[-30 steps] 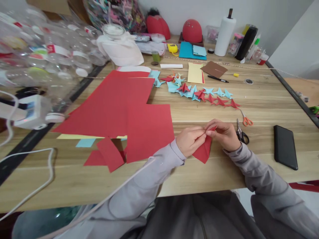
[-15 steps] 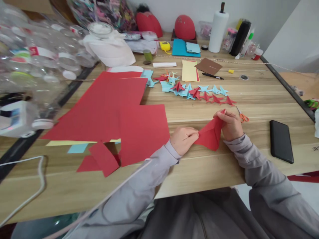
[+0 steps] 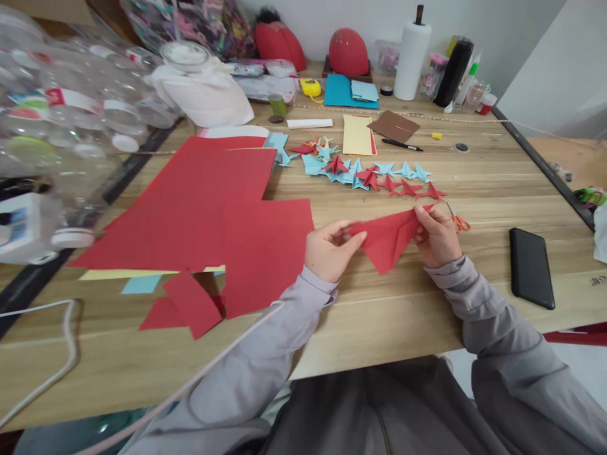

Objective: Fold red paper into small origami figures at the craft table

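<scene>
A partly folded sheet of red paper [image 3: 386, 239] is stretched between my two hands, with a point hanging down and crease lines across it. My left hand [image 3: 332, 248] pinches its left corner between thumb and fingers. On the other side, my right hand [image 3: 435, 232] grips the right end, thumb on top. Just beyond the hands lie rows of folded paper cranes, red ones [image 3: 410, 188] and light blue ones [image 3: 385, 169]. Orange-handled scissors [image 3: 459, 221] rest partly hidden behind my right hand. Large red sheets [image 3: 270, 253] lie left of my left hand.
Smaller red pieces [image 3: 193, 306] lie at the front left. A black phone [image 3: 532, 268] is at the right. Farther back are yellow paper [image 3: 358, 134], brown paper [image 3: 394, 124], a black pen [image 3: 402, 145] and a white bottle [image 3: 412, 62]. Plastic bottles [image 3: 76, 114] crowd the left.
My left hand has lifted and shifted slightly away from me and left, its thumb now spread along the edge. The red paper is pulled wider and flatter; my right hand still holds its end.
</scene>
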`<state>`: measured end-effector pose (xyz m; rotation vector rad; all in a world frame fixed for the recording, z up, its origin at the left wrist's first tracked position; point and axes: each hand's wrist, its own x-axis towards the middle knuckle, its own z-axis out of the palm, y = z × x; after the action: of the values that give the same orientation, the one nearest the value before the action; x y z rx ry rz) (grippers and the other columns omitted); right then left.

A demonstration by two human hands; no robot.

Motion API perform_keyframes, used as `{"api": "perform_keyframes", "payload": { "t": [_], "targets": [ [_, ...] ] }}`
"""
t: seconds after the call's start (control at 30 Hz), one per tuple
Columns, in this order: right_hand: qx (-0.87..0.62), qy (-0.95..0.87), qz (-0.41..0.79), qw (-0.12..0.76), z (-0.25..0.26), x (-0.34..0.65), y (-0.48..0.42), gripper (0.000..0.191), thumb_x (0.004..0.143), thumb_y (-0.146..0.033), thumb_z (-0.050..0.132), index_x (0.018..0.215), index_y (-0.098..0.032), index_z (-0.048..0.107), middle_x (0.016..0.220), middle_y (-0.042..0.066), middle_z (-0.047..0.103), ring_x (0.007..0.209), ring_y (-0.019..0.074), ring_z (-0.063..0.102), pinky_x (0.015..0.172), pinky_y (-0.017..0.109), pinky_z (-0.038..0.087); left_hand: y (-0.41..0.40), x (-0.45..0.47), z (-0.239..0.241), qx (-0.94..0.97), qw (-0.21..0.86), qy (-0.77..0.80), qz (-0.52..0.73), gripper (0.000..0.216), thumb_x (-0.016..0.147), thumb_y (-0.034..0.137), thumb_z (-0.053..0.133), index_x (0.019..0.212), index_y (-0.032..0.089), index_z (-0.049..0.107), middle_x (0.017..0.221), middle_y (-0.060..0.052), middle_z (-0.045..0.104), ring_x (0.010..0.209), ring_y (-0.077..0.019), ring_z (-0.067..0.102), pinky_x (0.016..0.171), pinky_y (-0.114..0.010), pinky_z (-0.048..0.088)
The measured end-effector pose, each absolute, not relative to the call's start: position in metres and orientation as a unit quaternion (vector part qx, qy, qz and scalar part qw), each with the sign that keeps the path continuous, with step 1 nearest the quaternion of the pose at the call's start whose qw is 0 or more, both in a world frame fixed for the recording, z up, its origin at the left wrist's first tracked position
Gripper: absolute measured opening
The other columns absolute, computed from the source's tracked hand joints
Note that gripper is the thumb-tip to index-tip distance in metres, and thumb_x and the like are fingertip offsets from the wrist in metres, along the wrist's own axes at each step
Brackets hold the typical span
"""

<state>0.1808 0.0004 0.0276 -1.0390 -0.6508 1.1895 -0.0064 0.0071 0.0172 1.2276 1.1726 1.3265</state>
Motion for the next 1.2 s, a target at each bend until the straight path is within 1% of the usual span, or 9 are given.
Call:
{"api": "perform_keyframes", "payload": {
  "t": [0.1, 0.17, 0.23, 0.3, 0.37, 0.5, 0.67, 1.0, 1.2],
  "targets": [
    [-0.448, -0.253, 0.554, 0.655, 0.027, 0.181, 0.001, 0.034, 0.054, -0.034, 0.086, 0.071, -0.020, 0.060, 0.054, -0.008, 0.059, 0.049, 0.0057, 0.059, 0.043, 0.014, 0.047, 0.012, -0.006, 0.016, 0.399, 0.492, 0.455, 0.626, 0.050, 0.054, 0.040, 0.082, 0.095, 0.015, 0.069, 0.081, -0.005, 0.072, 0.074, -0.0174, 0.068, 0.065, -0.028, 0.055],
    [-0.435, -0.251, 0.574, 0.646, 0.025, 0.176, -0.001, 0.035, 0.052, -0.033, 0.088, 0.070, -0.020, 0.061, 0.060, -0.007, 0.065, 0.059, 0.0090, 0.067, 0.053, 0.017, 0.055, 0.012, -0.002, 0.015, 0.369, 0.524, 0.433, 0.634, 0.055, 0.050, 0.041, 0.085, 0.097, 0.016, 0.068, 0.085, -0.005, 0.071, 0.077, -0.0171, 0.068, 0.068, -0.029, 0.055],
    [-0.422, -0.254, 0.602, 0.628, 0.022, 0.168, -0.005, 0.034, 0.049, -0.033, 0.089, 0.066, -0.019, 0.063, 0.063, -0.005, 0.068, 0.062, 0.0118, 0.069, 0.060, 0.021, 0.059, 0.008, 0.005, 0.012, 0.375, 0.564, 0.419, 0.605, 0.052, 0.045, 0.035, 0.088, 0.089, 0.015, 0.070, 0.084, -0.005, 0.072, 0.081, -0.0168, 0.068, 0.078, -0.030, 0.055],
    [-0.413, -0.261, 0.631, 0.602, 0.019, 0.158, -0.010, 0.032, 0.048, -0.034, 0.089, 0.063, -0.018, 0.066, 0.064, -0.002, 0.070, 0.062, 0.0144, 0.069, 0.063, 0.027, 0.061, 0.002, 0.013, 0.009, 0.401, 0.609, 0.400, 0.556, 0.040, 0.048, 0.036, 0.086, 0.079, 0.015, 0.072, 0.083, -0.005, 0.074, 0.081, -0.0180, 0.068, 0.082, -0.033, 0.055],
    [-0.409, -0.275, 0.654, 0.574, 0.018, 0.149, -0.016, 0.030, 0.047, -0.033, 0.089, 0.061, -0.018, 0.068, 0.064, -0.002, 0.070, 0.063, 0.0159, 0.069, 0.064, 0.031, 0.061, -0.004, 0.020, 0.005, 0.427, 0.603, 0.409, 0.536, 0.030, 0.055, 0.039, 0.083, 0.071, 0.016, 0.073, 0.078, -0.006, 0.074, 0.078, -0.0198, 0.068, 0.079, -0.035, 0.056],
    [-0.425, -0.319, 0.674, 0.513, 0.016, 0.142, -0.023, 0.026, 0.050, -0.033, 0.087, 0.062, -0.017, 0.071, 0.058, -0.001, 0.068, 0.055, 0.0156, 0.067, 0.057, 0.031, 0.060, -0.006, 0.024, 0.003, 0.404, 0.600, 0.412, 0.554, 0.025, 0.065, 0.038, 0.078, 0.076, 0.016, 0.075, 0.083, -0.008, 0.075, 0.080, -0.0203, 0.069, 0.078, -0.034, 0.057],
    [-0.454, -0.344, 0.664, 0.484, 0.016, 0.143, -0.023, 0.028, 0.050, -0.035, 0.086, 0.060, -0.015, 0.069, 0.058, 0.002, 0.069, 0.051, 0.0154, 0.067, 0.052, 0.027, 0.057, -0.001, 0.021, 0.002, 0.382, 0.619, 0.416, 0.546, 0.024, 0.063, 0.036, 0.079, 0.071, 0.014, 0.074, 0.077, -0.009, 0.075, 0.070, -0.0199, 0.070, 0.067, -0.032, 0.057],
    [-0.458, -0.370, 0.675, 0.445, 0.015, 0.143, -0.023, 0.033, 0.049, -0.039, 0.086, 0.058, -0.015, 0.065, 0.054, 0.002, 0.068, 0.044, 0.0143, 0.064, 0.049, 0.027, 0.056, 0.002, 0.017, 0.010, 0.321, 0.640, 0.442, 0.540, 0.031, 0.057, 0.038, 0.080, 0.070, 0.011, 0.072, 0.064, -0.008, 0.071, 0.059, -0.0196, 0.067, 0.061, -0.033, 0.056],
    [-0.467, -0.372, 0.670, 0.441, 0.018, 0.142, -0.025, 0.033, 0.050, -0.039, 0.085, 0.058, -0.014, 0.065, 0.057, 0.003, 0.070, 0.048, 0.0157, 0.066, 0.049, 0.028, 0.056, 0.001, 0.017, 0.014, 0.306, 0.639, 0.451, 0.543, 0.032, 0.058, 0.037, 0.079, 0.072, 0.010, 0.070, 0.073, -0.009, 0.072, 0.059, -0.0212, 0.068, 0.049, -0.030, 0.053]
  ]
}}
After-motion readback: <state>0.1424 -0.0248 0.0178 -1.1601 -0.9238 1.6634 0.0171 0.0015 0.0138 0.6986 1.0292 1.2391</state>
